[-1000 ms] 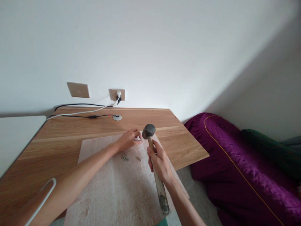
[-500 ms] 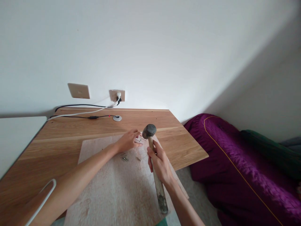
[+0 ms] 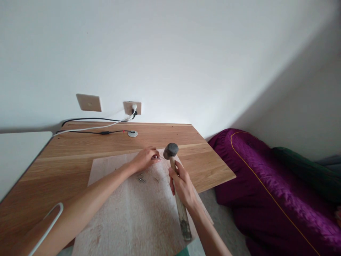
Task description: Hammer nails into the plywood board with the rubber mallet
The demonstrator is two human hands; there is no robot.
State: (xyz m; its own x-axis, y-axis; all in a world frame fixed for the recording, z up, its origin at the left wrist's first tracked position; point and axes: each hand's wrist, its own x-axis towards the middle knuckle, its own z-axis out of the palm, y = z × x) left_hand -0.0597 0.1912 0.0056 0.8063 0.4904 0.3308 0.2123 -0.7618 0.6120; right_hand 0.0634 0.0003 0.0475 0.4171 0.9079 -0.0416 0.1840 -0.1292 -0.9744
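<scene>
My right hand [image 3: 182, 185] is wrapped round the wooden handle of a hammer [image 3: 177, 190], whose dark round head [image 3: 171, 150] hangs just above a pale plywood board [image 3: 128, 209]. My left hand [image 3: 146, 159] rests on the board's far part, fingers pinched on something small near the hammer head; it looks like a nail, too small to be sure. Several loose nails [image 3: 141, 178] lie on the board just behind my left wrist.
The board lies on a wooden desk [image 3: 69, 156] against a white wall. Black and white cables [image 3: 93, 126] run from a wall socket [image 3: 132, 107] along the desk's back. A purple bed cover [image 3: 269, 192] lies to the right. A white loop [image 3: 48, 224] shows bottom left.
The hammer head has shifted slightly right and down, a little away from my left fingers. My left hand stays pinched in the same spot.
</scene>
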